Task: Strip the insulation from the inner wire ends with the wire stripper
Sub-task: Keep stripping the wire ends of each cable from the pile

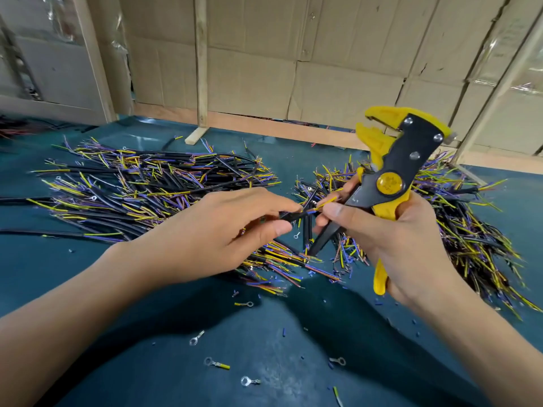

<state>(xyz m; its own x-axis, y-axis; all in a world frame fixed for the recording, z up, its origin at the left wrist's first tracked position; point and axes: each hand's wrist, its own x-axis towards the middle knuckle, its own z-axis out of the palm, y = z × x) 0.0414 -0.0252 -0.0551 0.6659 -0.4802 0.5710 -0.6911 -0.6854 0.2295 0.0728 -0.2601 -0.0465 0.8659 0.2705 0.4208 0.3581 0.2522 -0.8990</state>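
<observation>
Both hands (left hand (223, 227), right hand (390, 230)) curled, gripping

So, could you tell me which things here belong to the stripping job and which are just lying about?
In use:
- wire stripper, in right hand
- black cable, pinched by left hand
- cable piles

Lying about:
- ring terminals
- insulation scraps
- cardboard wall

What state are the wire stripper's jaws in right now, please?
Open and empty: the wire stripper's yellow jaws are apart, pointing up, with no wire between them.
</observation>
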